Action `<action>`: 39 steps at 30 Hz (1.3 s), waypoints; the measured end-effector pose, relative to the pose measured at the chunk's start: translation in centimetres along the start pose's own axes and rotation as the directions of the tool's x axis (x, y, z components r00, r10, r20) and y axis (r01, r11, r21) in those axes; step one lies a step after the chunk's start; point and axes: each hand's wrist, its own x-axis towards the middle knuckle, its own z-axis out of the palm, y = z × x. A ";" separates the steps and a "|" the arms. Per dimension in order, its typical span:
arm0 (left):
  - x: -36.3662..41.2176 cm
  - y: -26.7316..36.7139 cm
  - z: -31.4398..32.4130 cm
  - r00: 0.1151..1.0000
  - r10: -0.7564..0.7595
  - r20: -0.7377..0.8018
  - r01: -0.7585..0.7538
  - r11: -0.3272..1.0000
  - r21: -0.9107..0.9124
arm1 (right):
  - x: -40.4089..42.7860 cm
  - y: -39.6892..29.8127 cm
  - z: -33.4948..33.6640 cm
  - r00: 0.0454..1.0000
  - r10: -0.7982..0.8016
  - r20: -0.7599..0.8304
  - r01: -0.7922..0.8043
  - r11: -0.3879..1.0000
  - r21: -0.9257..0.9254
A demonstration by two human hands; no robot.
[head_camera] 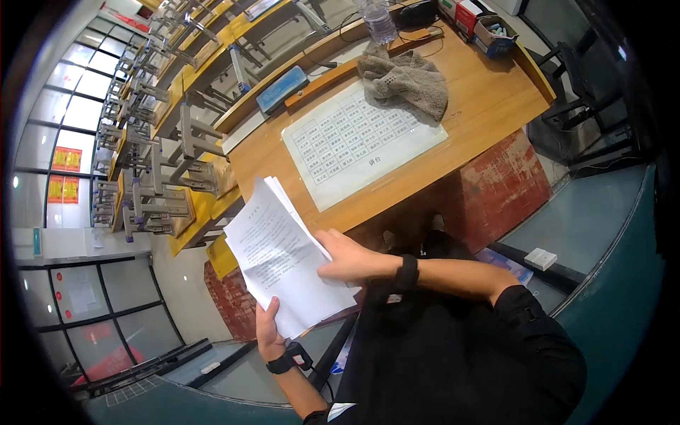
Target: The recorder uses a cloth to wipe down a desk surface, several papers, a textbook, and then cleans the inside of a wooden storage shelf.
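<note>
A stack of printed paper sheets point(284, 265) is between my two hands, off the desk's front left corner. My left hand point(268, 329) grips the stack's lower left edge, with the thumb on top of the page. On the right edge lies my right hand point(350, 257), its thumb and fingers closed around the sheets. The top page bears lines of print. Several sheets fan out slightly beneath it. Both wrists wear black bands. Beyond the stack, a printed seating chart point(366, 143) lies flat on the wooden desk point(494, 90).
A grey cloth point(406, 79) covers the chart's far corner. Behind it stand a plastic bottle point(376, 21) and a box of chalk point(494, 34). A blue board eraser point(281, 89) sits by the desk's raised ledge. Stools rest upturned on yellow classroom desks point(191, 85).
</note>
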 end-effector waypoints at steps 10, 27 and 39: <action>-1.5 1.6 9.0 0.942 0.287 0.175 -0.289 0.957 -0.011 | -7.2 -0.2 -8.6 0.985 -0.120 -0.126 0.151 0.947 0.282; 0.5 -10.1 39.3 0.521 -0.086 0.849 -0.443 0.823 0.355 | -31.5 19.6 -17.4 0.499 0.363 -0.787 0.421 0.692 0.587; 7.4 -9.0 33.7 0.804 -0.530 0.269 0.351 0.789 0.504 | -17.6 22.2 -21.7 0.774 0.176 -0.608 0.187 0.854 0.486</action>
